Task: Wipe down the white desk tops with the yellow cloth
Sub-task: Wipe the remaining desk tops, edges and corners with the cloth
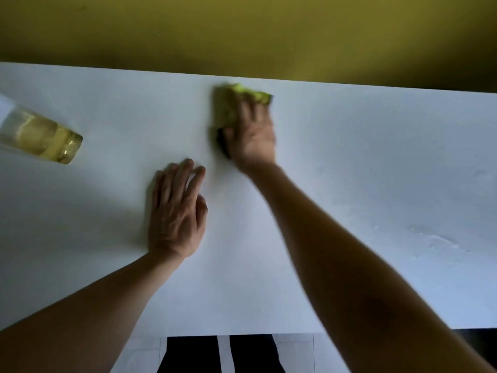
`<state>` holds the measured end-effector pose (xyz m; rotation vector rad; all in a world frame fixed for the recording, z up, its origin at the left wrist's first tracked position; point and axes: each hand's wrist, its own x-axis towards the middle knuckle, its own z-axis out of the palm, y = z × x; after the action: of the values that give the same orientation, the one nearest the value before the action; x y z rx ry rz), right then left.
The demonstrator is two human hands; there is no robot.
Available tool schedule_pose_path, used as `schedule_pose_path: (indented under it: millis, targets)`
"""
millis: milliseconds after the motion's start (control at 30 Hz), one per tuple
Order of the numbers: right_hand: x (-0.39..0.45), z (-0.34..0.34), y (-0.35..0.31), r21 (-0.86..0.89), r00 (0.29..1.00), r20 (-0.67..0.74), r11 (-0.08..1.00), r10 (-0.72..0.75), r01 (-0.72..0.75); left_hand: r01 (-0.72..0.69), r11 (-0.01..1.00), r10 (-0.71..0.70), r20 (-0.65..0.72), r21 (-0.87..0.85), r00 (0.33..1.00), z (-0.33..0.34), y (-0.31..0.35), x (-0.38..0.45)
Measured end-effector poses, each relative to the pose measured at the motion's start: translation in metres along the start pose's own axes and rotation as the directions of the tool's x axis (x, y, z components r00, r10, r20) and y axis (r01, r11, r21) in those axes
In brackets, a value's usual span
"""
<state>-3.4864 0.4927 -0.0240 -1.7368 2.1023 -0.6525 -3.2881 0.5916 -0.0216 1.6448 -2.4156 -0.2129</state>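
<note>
I have the yellow cloth under my right hand, far out on the bench, close to its back edge. The fingers lie spread and fairly straight on top of the cloth and press it flat; they do not curl around it. The picture is blurred there, so I cannot tell the folds exactly.

I judge the cloth to be soft and light, probably a little damp, so it will bunch or slip out if I push only with the fingertips. The best hold is a flat palm over its middle, with even pressure.

My left hand rests on the bench nearer to me, fingers straight and relaxed, holding nothing; it looks like a support for the reach.

The bench top is white, smooth and hard, so the cloth should slide easily. On the right side I see faint wet-looking streaks. At the left edge a clear bottle with yellowish liquid is on the bench, well apart from both hands. Behind the bench is an olive-yellow wall. Below the near edge pale floor tiles show.
</note>
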Motion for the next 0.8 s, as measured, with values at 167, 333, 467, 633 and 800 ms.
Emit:
schedule_pose_path:
  millis: [167,333,467,633,800]
  targets:
    - [-0.008,0.021,-0.038,0.014,0.976,0.071,0.978,-0.206,0.206,-0.006,1.000,0.006,-0.002,0.001,1.000,-0.002,-0.001,0.001]
    - [-0.029,-0.031,0.047,0.016,0.997,-0.075,1.000,0.022,-0.021,-0.022,1.000,0.022,-0.010,0.004,1.000,-0.001,-0.002,0.000]
    - [-0.044,-0.088,0.125,0.019,0.966,-0.172,0.981,0.195,-0.195,-0.015,1.000,0.015,-0.019,-0.003,1.000,-0.002,0.000,0.001]
    - [-0.037,-0.079,0.107,0.018,0.905,-0.229,0.931,0.359,-0.365,-0.006,1.000,0.006,-0.023,-0.001,1.000,0.000,0.000,0.000]
    - [-0.062,-0.005,-0.012,0.021,0.997,-0.070,0.999,0.034,-0.033,-0.002,1.000,0.001,-0.024,-0.014,1.000,0.001,-0.001,0.000]
